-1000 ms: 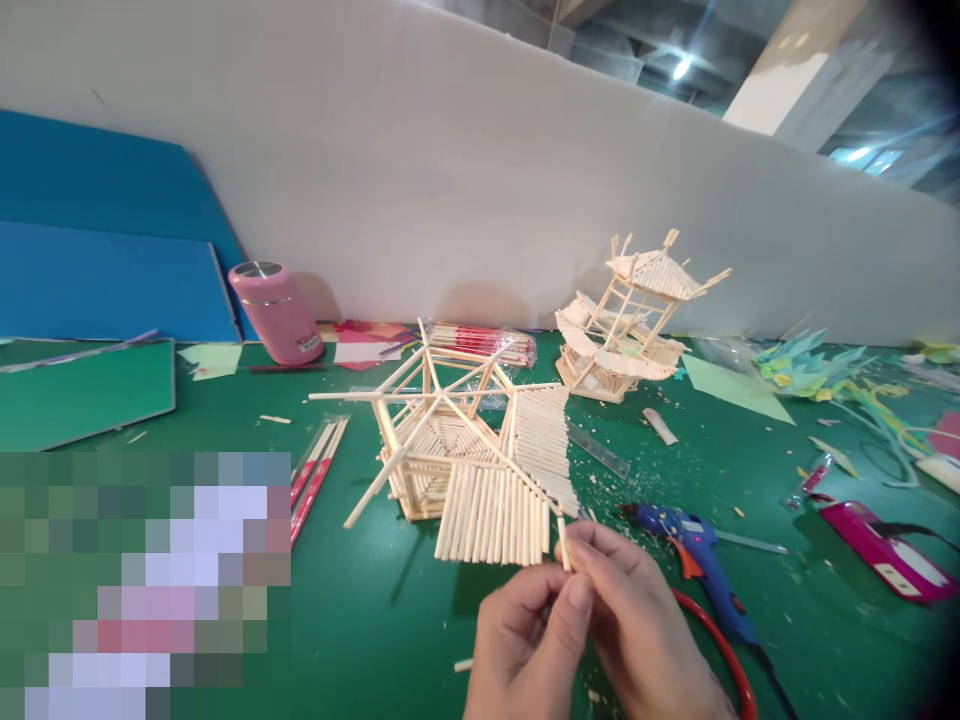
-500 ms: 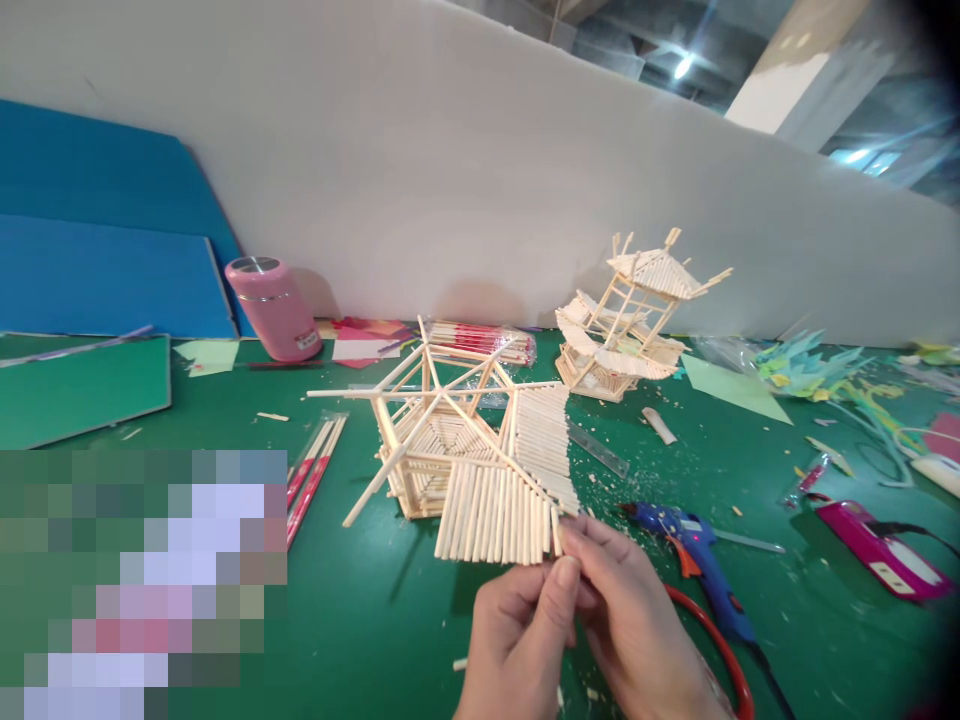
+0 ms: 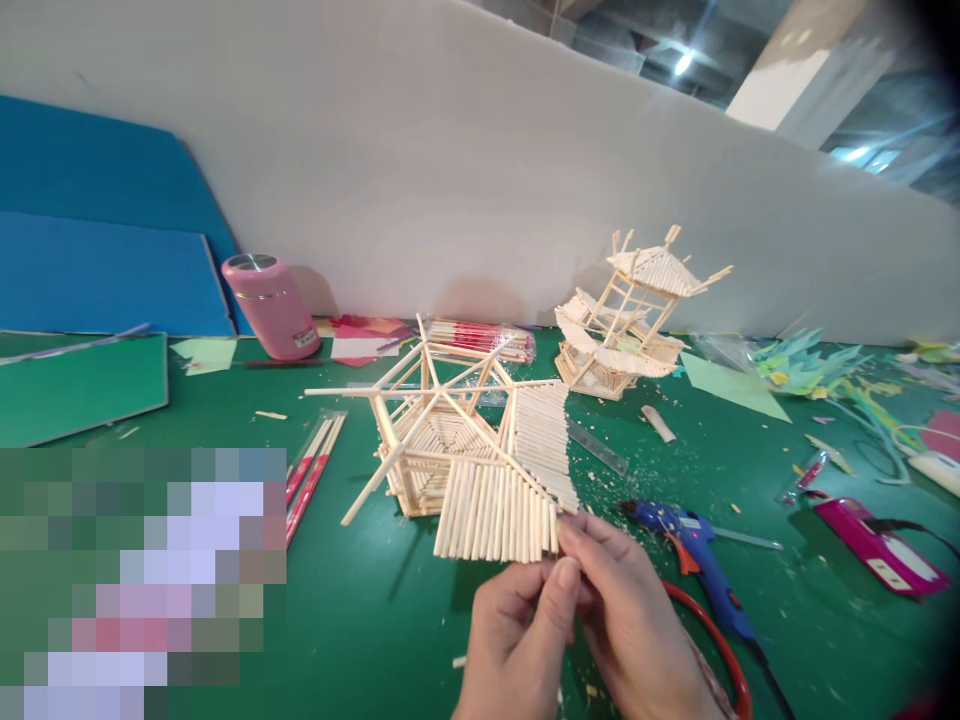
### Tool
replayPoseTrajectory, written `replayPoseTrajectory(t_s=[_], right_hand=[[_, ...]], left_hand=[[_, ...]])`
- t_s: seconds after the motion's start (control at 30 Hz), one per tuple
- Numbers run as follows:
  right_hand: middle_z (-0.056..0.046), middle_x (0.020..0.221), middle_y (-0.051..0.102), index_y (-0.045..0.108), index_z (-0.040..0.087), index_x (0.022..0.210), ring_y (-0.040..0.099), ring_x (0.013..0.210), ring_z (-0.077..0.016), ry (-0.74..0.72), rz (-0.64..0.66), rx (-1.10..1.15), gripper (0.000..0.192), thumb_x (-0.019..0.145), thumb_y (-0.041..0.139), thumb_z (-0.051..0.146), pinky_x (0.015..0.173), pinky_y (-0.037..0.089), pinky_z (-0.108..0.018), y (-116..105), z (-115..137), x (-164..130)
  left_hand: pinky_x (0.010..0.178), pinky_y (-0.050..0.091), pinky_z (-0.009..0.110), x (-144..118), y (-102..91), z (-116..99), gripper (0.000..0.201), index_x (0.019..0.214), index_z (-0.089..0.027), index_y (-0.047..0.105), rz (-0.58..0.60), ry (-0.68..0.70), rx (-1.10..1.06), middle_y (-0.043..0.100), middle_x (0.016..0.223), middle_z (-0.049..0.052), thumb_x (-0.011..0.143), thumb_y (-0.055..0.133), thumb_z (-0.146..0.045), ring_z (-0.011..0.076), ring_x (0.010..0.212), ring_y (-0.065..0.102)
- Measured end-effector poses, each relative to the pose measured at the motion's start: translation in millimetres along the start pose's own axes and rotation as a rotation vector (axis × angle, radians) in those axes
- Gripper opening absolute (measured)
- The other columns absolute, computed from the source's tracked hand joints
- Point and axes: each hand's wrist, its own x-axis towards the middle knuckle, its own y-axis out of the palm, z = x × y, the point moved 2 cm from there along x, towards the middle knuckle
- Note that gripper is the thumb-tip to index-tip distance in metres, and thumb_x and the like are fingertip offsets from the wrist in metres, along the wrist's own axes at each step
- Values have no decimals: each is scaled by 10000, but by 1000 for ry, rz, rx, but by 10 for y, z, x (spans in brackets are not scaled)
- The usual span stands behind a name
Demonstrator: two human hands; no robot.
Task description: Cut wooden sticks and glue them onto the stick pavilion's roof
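Note:
A wooden-stick pavilion model [image 3: 439,440] stands in front of me, its bare roof beams spreading from a central point. Two roof panels are covered with sticks: the front panel [image 3: 487,512] and the right panel [image 3: 541,430]. At the right end of the front panel, my right hand [image 3: 634,610] pinches a short wooden stick [image 3: 554,530] against the row. Just below that corner, my left hand [image 3: 517,630] is closed, thumb against fingers, touching the right hand. Whatever lies between its fingertips is hidden.
A blue hot glue gun [image 3: 694,550] lies at right beside a red cable [image 3: 724,640]. Behind stand a second stick pavilion [image 3: 626,320] and a pink thermos [image 3: 271,308]. Packaged sticks [image 3: 315,475] lie left; a magenta power strip [image 3: 877,550] lies far right. Blurred blocks cover the lower left.
The short stick at the corner now sits closer against the front panel, where a small gap showed before. Both hands have barely moved.

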Motion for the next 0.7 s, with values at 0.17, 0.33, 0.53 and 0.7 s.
replayPoseTrajectory(t_s=[0.17,0.33,0.53,0.7], right_hand=[[85,426,389,571,177,599,341,361,-56,15,-2,10,209,702,681,321,368,303,-190,14,-8,6],[87,427,400,587,171,635,362,344,-54,20,1,9,192,701,684,323,353,305,-184,8,-20,18],[87,410,411,578,178,633,387,319,-64,23,20,6,202,713,669,339,347,308,-190,18,-31,19],[78,429,422,588,175,623,359,370,-63,6,-1,-19,197,697,684,331,387,278,-194,21,-4,19]], left_hand=[[458,268,220,15,-4,-9,401,509,-150,578,39,4,19,388,466,-43,729,591,-485,98,465,316],[471,291,224,12,-10,5,409,477,-157,557,-18,7,9,380,456,-46,730,598,-475,96,458,307],[474,293,224,11,-12,24,406,487,-152,571,-28,-5,-6,388,453,-47,714,611,-486,93,451,297],[477,297,218,3,-3,4,372,506,-146,611,-22,-11,-27,416,453,-42,695,639,-465,94,460,309]])
